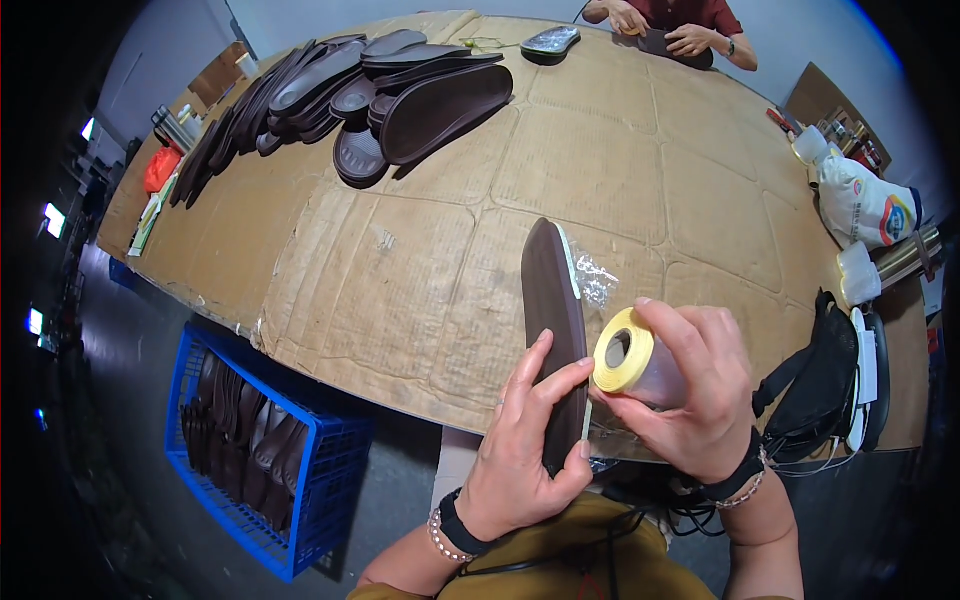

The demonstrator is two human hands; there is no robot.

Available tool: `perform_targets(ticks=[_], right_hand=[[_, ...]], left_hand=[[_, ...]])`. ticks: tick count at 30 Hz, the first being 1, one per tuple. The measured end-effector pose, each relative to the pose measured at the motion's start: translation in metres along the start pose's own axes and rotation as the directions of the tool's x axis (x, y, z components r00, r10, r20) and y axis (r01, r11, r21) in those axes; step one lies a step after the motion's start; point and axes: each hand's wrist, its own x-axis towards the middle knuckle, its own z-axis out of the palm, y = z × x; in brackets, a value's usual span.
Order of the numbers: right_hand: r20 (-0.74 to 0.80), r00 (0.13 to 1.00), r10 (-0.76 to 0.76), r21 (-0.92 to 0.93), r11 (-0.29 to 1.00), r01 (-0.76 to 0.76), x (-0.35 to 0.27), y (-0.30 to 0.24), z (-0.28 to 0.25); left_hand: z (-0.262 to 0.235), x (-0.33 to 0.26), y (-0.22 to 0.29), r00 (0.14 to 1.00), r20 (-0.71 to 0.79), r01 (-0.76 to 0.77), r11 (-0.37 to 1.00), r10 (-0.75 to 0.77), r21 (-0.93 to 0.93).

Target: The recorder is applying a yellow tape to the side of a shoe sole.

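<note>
Lower centre of the frame: the left hand [525, 440] is clamped on a dark brown shoe sole [553, 320], thumb along one flat face, fingers wrapped over the near end, so the sole stands on its long edge above the table.
Right hand: the right hand [695, 390] is closed round a roll of yellow labels [625, 352], its open core turned toward the sole, touching or almost touching the sole's pale edge.
Sole, handling: it looks light and fairly stiff, keeping its shape though held at one end only; the matte face probably gives good grip. Holding it at the heel end, as here, leaves the upper length free.
Roll, handling: light and crushable if squeezed hard; best held round the outside, with the loose end free.
Clear bag: a small crumpled plastic bag [597, 282] lies on the table just right of the sole; its contents are too small to tell.
Table: a cardboard-covered table [420, 260] fills the middle of the frame.
Pile: in the upper left of the frame, a heap of dark soles [390, 95] lies overlapping.
Crate: in the lower left, a blue plastic crate [330, 470] on the floor holds more dark soles standing on edge.
Right edge: a black bag [815, 385] and a white sack [862, 205].
Top edge: another person's hands [660, 30] rest on a dark piece.
</note>
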Motion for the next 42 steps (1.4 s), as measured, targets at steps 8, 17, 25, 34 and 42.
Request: perform_targets(ticks=[8, 17, 25, 34, 42], right_hand=[[0.011, 1.0, 0.017, 0.003, 1.0, -0.017, 0.001, -0.002, 0.003], [0.136, 0.99, 0.024, -0.028, 0.999, -0.021, 0.006, -0.002, 0.003], [0.295, 0.955, -0.011, 0.14, 0.99, -0.032, 0.013, 0.01, 0.0], [0.241, 0.97, 0.024, 0.189, 0.979, -0.071, 0.021, 0.015, -0.004], [0.083, 0.996, 0.042, 0.013, 0.999, -0.043, 0.024, 0.015, 0.008]], left_hand=[[-0.001, 0.003, 0.004, 1.0, -0.017, 0.025, 0.999, -0.025, -0.02], [0.0, 0.014, 0.019, 0.985, -0.103, 0.14, 0.989, -0.136, 0.04], [-0.009, 0.015, 0.019, 0.985, -0.057, 0.163, 0.986, -0.162, 0.023], [-0.019, 0.015, 0.018, 0.956, 0.098, 0.275, 0.961, -0.277, 0.03], [-0.014, 0.016, 0.014, 0.983, 0.071, 0.153, 0.974, -0.166, 0.166]])
